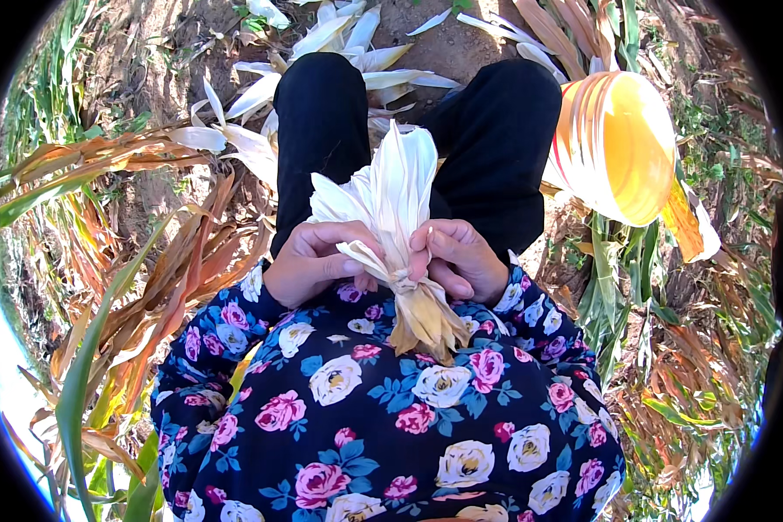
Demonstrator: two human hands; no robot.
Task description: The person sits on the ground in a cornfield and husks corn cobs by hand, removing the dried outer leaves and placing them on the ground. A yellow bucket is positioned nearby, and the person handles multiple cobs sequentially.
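Observation:
A bundle of pale dried corn husks (398,189) stands out from my lap, its white ends fanned away from me. Its browned ends point towards my flowered shirt, and a twisted husk strip (401,280) circles the bundle just above them. My left hand (326,261) grips the bundle's left side, thumb against a curled husk. At the right side, my right hand (453,254) pinches a thin husk end between thumb and forefinger, close to the knot. The fingertips behind the husks are partly hidden.
Loose white husks (254,94) lie on the soil beyond and left of my knees. A yellow plastic bucket (636,150) lies tipped to the right of my right knee. Dry and green corn leaves (163,293) crowd the left side; more corn plants (610,280) are on the right.

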